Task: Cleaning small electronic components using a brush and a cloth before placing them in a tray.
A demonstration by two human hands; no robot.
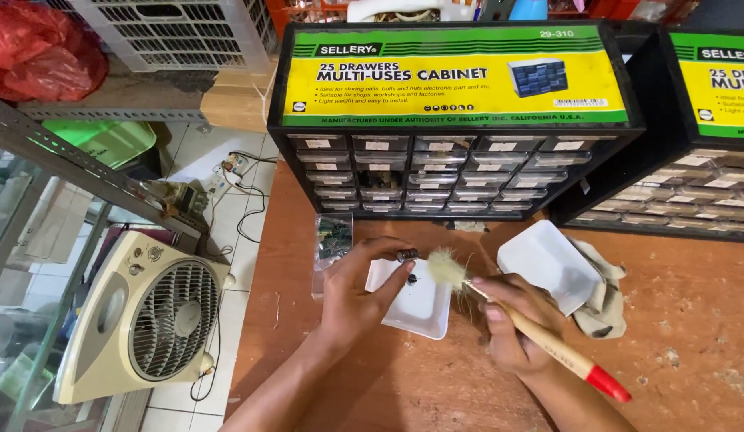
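Head view: left hand [357, 292] pinches a small dark cylindrical part [407, 255] at its fingertips, above a white tray [424, 308]; likely light, rigid, slippery, best held by its sides. Right hand [512, 320] is closed around a wooden-handled brush [540, 336], soft bristles just beside the part.

On the reddish-brown desk [684, 336] lie two white trays [420, 308], a brush [540, 336] with pale bristles, tan handle and red tip, and a beige cloth [604, 308], behind them a black drawer cabinet [456, 160] with a yellow-and-green label, and at far left a red bag [36, 48].
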